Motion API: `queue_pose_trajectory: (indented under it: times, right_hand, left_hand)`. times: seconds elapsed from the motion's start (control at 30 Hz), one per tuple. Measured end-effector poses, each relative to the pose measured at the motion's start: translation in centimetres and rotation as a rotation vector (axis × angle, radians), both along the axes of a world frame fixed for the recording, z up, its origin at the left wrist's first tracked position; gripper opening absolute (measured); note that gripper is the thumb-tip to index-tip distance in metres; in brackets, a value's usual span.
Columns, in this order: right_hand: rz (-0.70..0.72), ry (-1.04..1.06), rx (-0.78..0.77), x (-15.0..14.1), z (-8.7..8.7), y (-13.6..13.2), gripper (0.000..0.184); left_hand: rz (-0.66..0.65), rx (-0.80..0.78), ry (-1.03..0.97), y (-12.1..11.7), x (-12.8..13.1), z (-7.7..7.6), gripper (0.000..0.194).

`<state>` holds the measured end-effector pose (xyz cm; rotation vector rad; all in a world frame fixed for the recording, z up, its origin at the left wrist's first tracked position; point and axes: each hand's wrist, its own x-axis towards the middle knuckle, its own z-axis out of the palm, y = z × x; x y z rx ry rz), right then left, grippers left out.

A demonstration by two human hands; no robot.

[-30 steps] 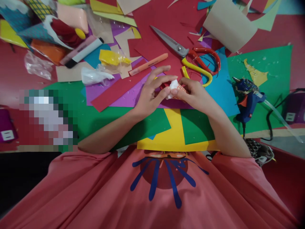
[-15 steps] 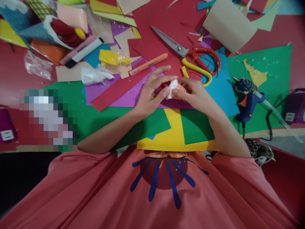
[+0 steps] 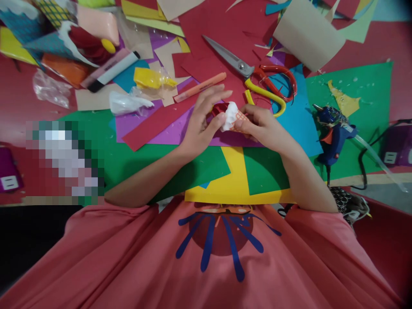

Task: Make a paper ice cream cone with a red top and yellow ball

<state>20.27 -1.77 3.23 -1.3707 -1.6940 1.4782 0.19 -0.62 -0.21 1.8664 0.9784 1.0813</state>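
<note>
A small paper ice cream cone (image 3: 232,115) with an orange grid pattern, a white clay-like rim and a red top lies between my hands. My right hand (image 3: 259,122) pinches its patterned tip between thumb and fingers. My left hand (image 3: 204,118) curves round the red end, thumb against the white rim and upper fingers stretched out. The fingers hide part of the red top. Just beyond my hands are large scissors (image 3: 241,66) with one red and one yellow handle, and an orange marker (image 3: 200,87).
A blue glue gun (image 3: 334,139) with its cord lies at right. Finished-looking blue cones (image 3: 53,45), a pink marker (image 3: 111,71), yellow clay (image 3: 149,78) and white clay (image 3: 128,104) in plastic sit at left. Coloured sheets and a beige roll (image 3: 309,34) cover the table.
My left fingers have lifted slightly away from the white rim, so more of the rim and red top shows. The right hand keeps its pinch on the cone.
</note>
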Motion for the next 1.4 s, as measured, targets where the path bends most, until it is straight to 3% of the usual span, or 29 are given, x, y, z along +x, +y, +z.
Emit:
queue_pose_trajectory:
  times: [0.17,0.27,0.37,0.47,0.63,0.9,1.1,1.27,1.4]
  right_hand:
    - [0.067,0.194,-0.147,0.2,-0.1,0.2,0.046]
    - [-0.059,0.192,-0.063,-0.2,-0.5,0.1,0.043]
    - [-0.215,0.135,0.086,-0.7,-1.2,-0.1,0.041]
    - [-0.286,0.083,0.183,-1.1,-1.7,-0.3,0.039]
    - [-0.248,0.022,0.268,-1.3,-1.5,-0.6,0.043]
    - [-0.062,-0.062,0.366,-1.3,0.0,-1.5,0.022]
    - [-0.289,-0.027,0.471,-1.1,0.3,-1.7,0.023]
    - [-0.287,-0.116,0.394,-0.9,0.1,-1.5,0.034]
    - [-0.289,-0.117,0.418,-0.9,0.2,-1.4,0.037]
  left_hand:
    - [0.05,-0.06,-0.24,0.6,0.3,-0.9,0.042]
    - [0.184,-0.094,-0.297,0.9,0.3,-2.0,0.044]
    - [0.218,-0.188,-0.308,0.7,0.3,-2.5,0.036]
    - [0.154,-0.208,-0.311,0.1,0.4,-2.1,0.03]
    - [-0.014,-0.209,-0.276,-0.2,0.3,-2.0,0.032]
    - [0.021,-0.065,-0.284,0.9,0.3,-3.8,0.054]
    - [-0.029,-0.12,-0.198,0.6,0.4,-3.3,0.049]
    - [-0.056,-0.043,-0.184,0.5,0.5,-3.4,0.055]
    - [-0.102,-0.077,-0.151,0.3,0.4,-3.1,0.054]
